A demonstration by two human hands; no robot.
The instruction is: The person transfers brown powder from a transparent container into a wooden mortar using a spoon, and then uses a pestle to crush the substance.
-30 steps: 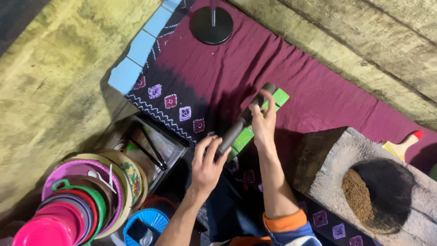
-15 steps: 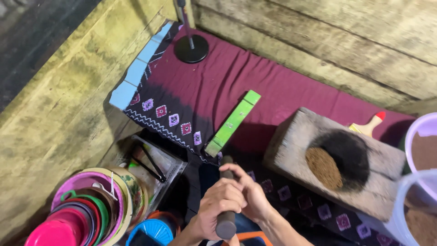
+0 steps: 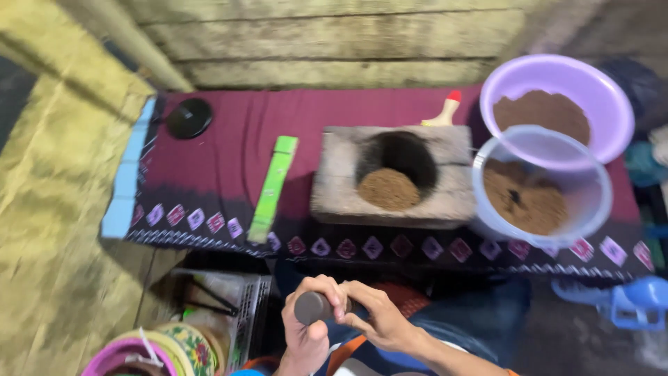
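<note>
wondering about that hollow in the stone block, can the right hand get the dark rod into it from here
Probably yes. The right hand and left hand both grip the dark rod near the body, and the hollow lies straight ahead, open on top, with only patterned cloth between.

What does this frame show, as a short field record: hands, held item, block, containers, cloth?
left hand: wrapped round a dark cylinder
right hand: on the same cylinder
dark cylinder: round end faces the camera
stone block: round hollow with brown powder
clear tub: brown powder, right of block
purple basin: brown powder, behind tub
maroon cloth: green strip lying on it
</note>
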